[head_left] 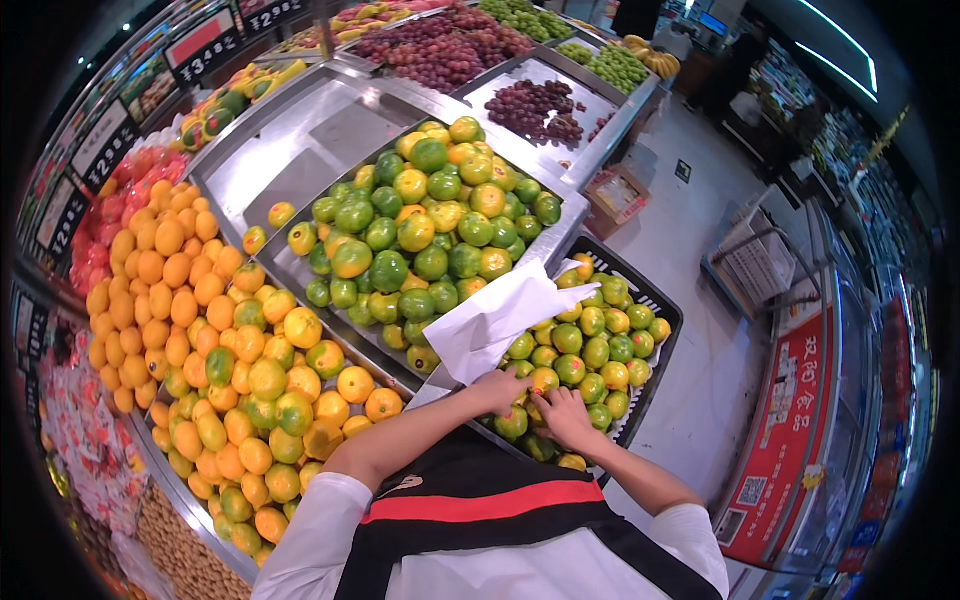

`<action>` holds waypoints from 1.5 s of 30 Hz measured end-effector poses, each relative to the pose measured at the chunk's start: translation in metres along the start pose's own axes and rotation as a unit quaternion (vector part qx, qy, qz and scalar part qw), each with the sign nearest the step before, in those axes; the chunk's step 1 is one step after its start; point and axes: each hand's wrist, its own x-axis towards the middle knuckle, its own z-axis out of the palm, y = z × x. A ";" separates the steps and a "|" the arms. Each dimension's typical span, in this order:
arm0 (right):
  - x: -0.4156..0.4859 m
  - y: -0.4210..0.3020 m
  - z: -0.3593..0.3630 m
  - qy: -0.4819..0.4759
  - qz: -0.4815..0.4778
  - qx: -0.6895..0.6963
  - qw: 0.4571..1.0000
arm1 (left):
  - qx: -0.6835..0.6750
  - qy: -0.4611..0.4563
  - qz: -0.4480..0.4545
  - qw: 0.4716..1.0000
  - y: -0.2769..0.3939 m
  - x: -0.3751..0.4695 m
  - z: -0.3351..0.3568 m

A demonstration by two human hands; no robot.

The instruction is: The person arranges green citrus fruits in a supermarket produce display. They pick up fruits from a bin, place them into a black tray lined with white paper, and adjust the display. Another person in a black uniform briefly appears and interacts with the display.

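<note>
Green-and-yellow mandarins (568,339) fill a black plastic crate (660,304) in front of me. My left hand (501,391) lies at the crate's near left side, its fingertips at a mandarin. Close beside it on the right, my right hand (564,414) reaches down onto the fruit with its fingers spread. Whether either hand grips a mandarin cannot be told, as the fingertips are partly hidden among the fruit. White paper (487,319) lies across the crate's left edge and the rim of the metal display, where more green mandarins (416,229) are heaped.
Orange citrus (176,274) and mixed mandarins (255,420) are piled at left. Red grapes (446,45) lie on trays further back. A cardboard box (616,196) stands on the floor beyond the crate. At right are a cart with a white basket (754,251) and a red-fronted cabinet (787,435).
</note>
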 end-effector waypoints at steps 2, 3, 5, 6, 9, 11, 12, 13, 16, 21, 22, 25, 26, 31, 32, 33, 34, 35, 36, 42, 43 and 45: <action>0.006 0.000 0.004 -0.020 0.003 -0.022 1.000 | 0.010 0.005 0.031 0.999 -0.007 0.003 -0.004; 0.008 0.001 0.005 -0.038 -0.003 -0.017 0.999 | 0.018 0.007 0.041 0.999 -0.008 0.004 -0.006; 0.011 0.003 0.001 -0.052 -0.014 0.034 0.998 | -0.019 0.055 0.048 0.997 -0.005 -0.003 -0.010; 0.012 0.007 -0.008 -0.048 -0.021 0.079 0.996 | -0.037 0.084 0.038 0.995 0.001 -0.010 -0.013; 0.021 0.018 -0.053 -0.053 0.029 0.301 0.952 | -0.214 0.212 0.082 0.950 0.014 -0.040 -0.040; 0.038 0.023 -0.098 0.010 -0.025 0.368 0.930 | -0.213 0.322 0.098 0.917 0.017 -0.073 -0.067; 0.050 0.022 -0.120 0.004 -0.012 0.427 0.904 | -0.319 0.276 0.047 0.906 0.012 -0.091 -0.082; 0.060 0.018 -0.142 -0.008 -0.012 0.523 0.852 | -0.412 0.269 0.052 0.869 0.005 -0.108 -0.098; 0.106 -0.008 -0.184 0.001 -0.085 0.564 0.822 | -0.607 0.357 0.079 0.706 -0.010 -0.136 -0.138; 0.180 -0.067 -0.194 -0.057 -0.043 0.728 0.682 | -0.704 0.443 0.078 0.549 -0.020 -0.165 -0.161; 0.188 -0.073 -0.193 -0.060 -0.041 0.728 0.682 | -0.692 0.457 0.080 0.553 -0.021 -0.167 -0.161; 0.211 -0.085 -0.184 -0.072 -0.068 0.735 0.671 | -0.646 0.500 0.051 0.574 -0.030 -0.176 -0.158; 0.220 -0.088 -0.181 -0.054 -0.063 0.693 0.716 | -0.633 0.513 0.031 0.579 -0.035 -0.179 -0.159; 0.293 -0.111 -0.162 0.059 -0.104 0.523 0.844 | -0.594 0.538 -0.077 0.594 -0.081 -0.214 -0.177; 0.311 -0.115 -0.161 0.093 -0.117 0.501 0.852 | -0.578 0.552 -0.077 0.596 -0.095 -0.221 -0.184; 0.330 -0.118 -0.160 0.101 -0.133 0.507 0.846 | -0.557 0.576 -0.070 0.593 -0.109 -0.228 -0.191; 0.348 -0.119 -0.162 0.117 -0.163 0.472 0.859 | -0.534 0.592 -0.085 0.598 -0.125 -0.233 -0.199; 0.368 -0.120 -0.164 0.138 -0.200 0.442 0.863 | -0.510 0.607 -0.078 0.604 -0.143 -0.237 -0.208; 0.392 -0.125 -0.164 0.169 -0.205 0.392 0.881 | -0.489 0.606 -0.104 0.618 -0.164 -0.241 -0.218; 0.540 -0.143 -0.148 0.189 -0.263 0.215 0.921 | -0.206 0.656 -0.290 0.666 -0.286 -0.227 -0.259; 0.561 -0.144 -0.142 0.167 -0.247 0.192 0.935 | -0.188 0.654 -0.290 0.673 -0.304 -0.221 -0.263; 0.596 -0.145 -0.127 0.154 -0.242 0.178 0.941 | -0.170 0.637 -0.310 0.684 -0.333 -0.209 -0.270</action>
